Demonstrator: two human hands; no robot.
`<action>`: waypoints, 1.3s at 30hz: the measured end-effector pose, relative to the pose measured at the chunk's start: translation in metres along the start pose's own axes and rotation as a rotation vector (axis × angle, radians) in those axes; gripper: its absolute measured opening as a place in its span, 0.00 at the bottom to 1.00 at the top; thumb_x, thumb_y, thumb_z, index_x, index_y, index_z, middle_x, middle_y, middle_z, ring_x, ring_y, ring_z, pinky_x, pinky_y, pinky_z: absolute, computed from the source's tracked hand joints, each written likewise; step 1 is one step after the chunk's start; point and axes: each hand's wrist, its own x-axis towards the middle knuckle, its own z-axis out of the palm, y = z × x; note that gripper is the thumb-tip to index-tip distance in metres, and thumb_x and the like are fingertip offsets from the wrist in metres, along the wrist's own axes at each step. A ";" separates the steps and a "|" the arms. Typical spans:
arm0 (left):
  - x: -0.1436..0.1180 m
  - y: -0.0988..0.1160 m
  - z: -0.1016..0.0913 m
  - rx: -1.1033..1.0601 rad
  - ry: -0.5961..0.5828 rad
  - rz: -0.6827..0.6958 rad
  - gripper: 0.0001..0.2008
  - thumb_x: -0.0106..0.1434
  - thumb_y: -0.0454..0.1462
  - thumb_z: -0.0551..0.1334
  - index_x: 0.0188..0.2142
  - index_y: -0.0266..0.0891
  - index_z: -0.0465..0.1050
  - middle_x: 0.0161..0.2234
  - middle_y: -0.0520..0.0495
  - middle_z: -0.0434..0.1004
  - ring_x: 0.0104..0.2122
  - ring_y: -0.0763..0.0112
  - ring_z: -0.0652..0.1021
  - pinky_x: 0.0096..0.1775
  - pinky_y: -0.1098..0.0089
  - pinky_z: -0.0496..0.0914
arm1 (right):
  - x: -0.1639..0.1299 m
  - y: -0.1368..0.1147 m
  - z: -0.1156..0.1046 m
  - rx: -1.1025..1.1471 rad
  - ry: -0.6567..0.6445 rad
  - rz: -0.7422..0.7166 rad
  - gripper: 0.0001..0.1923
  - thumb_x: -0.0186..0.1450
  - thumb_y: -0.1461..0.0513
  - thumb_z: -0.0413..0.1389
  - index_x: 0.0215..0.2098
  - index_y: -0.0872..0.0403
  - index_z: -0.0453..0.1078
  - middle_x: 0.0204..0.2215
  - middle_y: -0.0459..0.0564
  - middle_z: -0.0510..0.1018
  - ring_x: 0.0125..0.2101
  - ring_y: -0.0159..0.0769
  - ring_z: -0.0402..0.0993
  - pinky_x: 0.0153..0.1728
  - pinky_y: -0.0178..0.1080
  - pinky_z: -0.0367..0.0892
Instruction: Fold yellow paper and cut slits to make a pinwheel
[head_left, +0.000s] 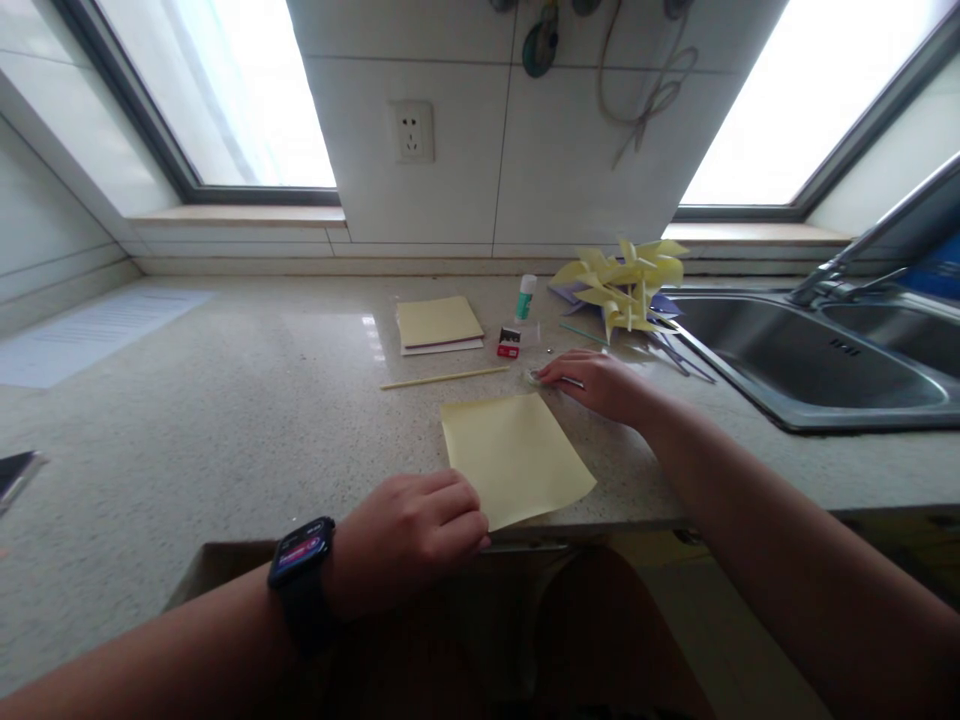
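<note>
A: Start big. What's around the yellow sheet (516, 457)?

B: The countertop (225, 400) under it, and the sink (810, 360) well off to the right of the sheet. Beyond the sheet, toward the wall, sits a pile of folded yellow pinwheels (626, 285), a stack of paper (439, 324), a thin stick (444, 378) and a glue stick (526, 297).

A: And the sheet itself?

B: Flat, near the counter's front edge, turned slightly askew.

A: The hands?

B: The left hand (409, 535) is curled, fingers pressed together, resting at the sheet's near left corner; it looks to pin that corner down. The right hand (596, 383) lies just past the sheet's far right corner, fingers closing over a small pale object (534, 377). Whether it actually pinches it, I cannot tell.

A: Any advice?

B: I'd judge the left hand should keep firm, even pressure so the sheet doesn't slide, and the right should get a sure grip on the small object before lifting.
</note>
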 end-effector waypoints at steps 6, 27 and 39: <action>0.000 0.001 -0.002 -0.009 -0.035 -0.022 0.08 0.72 0.35 0.58 0.37 0.37 0.74 0.34 0.47 0.76 0.33 0.66 0.76 0.31 0.67 0.72 | 0.000 -0.002 -0.001 -0.004 0.000 0.001 0.12 0.70 0.66 0.54 0.46 0.51 0.78 0.44 0.50 0.84 0.46 0.41 0.79 0.51 0.44 0.71; 0.003 -0.010 -0.014 -0.081 -0.089 0.083 0.11 0.74 0.34 0.55 0.36 0.36 0.74 0.35 0.43 0.78 0.35 0.68 0.78 0.36 0.69 0.76 | 0.002 -0.004 -0.003 -0.003 -0.014 0.023 0.11 0.70 0.65 0.55 0.45 0.50 0.78 0.43 0.50 0.84 0.46 0.40 0.79 0.52 0.43 0.71; -0.006 0.002 -0.008 0.076 -0.013 0.121 0.09 0.72 0.30 0.56 0.45 0.32 0.75 0.42 0.39 0.81 0.44 0.62 0.80 0.45 0.63 0.80 | 0.001 -0.006 -0.004 -0.027 -0.021 0.033 0.11 0.70 0.66 0.56 0.46 0.50 0.78 0.44 0.50 0.83 0.46 0.40 0.79 0.50 0.42 0.72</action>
